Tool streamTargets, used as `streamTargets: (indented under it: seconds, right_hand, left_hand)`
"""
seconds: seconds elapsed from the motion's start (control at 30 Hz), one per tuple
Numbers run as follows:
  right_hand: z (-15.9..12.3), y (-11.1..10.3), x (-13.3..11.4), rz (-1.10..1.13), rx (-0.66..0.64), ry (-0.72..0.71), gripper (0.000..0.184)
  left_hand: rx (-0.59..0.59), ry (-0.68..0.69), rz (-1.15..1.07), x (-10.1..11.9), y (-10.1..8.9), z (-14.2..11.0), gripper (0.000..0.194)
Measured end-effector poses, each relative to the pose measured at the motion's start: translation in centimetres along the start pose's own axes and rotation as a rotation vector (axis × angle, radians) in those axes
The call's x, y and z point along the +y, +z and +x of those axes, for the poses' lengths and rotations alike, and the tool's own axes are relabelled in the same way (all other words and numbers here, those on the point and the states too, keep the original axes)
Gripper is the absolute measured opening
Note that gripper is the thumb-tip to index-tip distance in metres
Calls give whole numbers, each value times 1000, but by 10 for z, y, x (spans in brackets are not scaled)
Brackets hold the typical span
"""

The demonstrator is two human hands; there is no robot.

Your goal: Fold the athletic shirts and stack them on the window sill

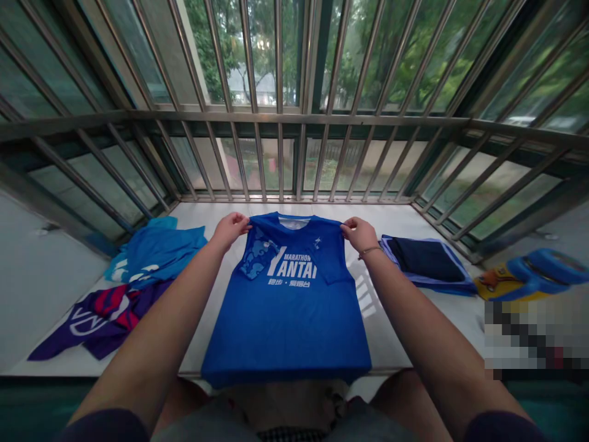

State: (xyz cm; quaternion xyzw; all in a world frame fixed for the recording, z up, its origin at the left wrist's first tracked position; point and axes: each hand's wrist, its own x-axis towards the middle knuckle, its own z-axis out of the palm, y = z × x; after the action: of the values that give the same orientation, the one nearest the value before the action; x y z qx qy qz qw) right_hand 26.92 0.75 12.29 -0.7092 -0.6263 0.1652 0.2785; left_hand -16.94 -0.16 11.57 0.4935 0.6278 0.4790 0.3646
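Observation:
A blue T-shirt (285, 325) with white "MARATHON" lettering lies front side up on the white sill, its collar toward the window. Both sleeves are turned inward over the chest, and the hem hangs over the near edge. My left hand (231, 230) pinches the shirt's left shoulder corner, fingers closed. At the opposite shoulder corner, my right hand (359, 234) grips the fabric between thumb and fingers; a thin bracelet circles that wrist.
Left on the sill (202, 331) lie a crumpled light-blue garment (159, 248) and a purple-and-red garment (108, 316). To the right sits a folded dark stack of clothes (427, 261), beside a blue-and-yellow object (529, 273). Metal window bars (280, 153) stand behind.

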Motion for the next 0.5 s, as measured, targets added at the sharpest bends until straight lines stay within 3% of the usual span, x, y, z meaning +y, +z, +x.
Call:
streamTargets:
  seconds: [0.13,0.27,0.37,0.5]
  right_hand:
    - [-59,-22,28,127,10,-230,16]
    - [-143,-25,75,132,-153,-492,15]
    - [-192,-20,105,29,-328,-550,14]
    - [-222,-13,118,-51,-382,-530,26]
  left_hand:
    - [-117,114,-81,-28,-41,-65,54]
    - [-304,213,275,-79,-76,-150,39]
    - [-339,239,446,-104,-85,-196,33]
    - [-238,169,561,-105,-77,-216,30]
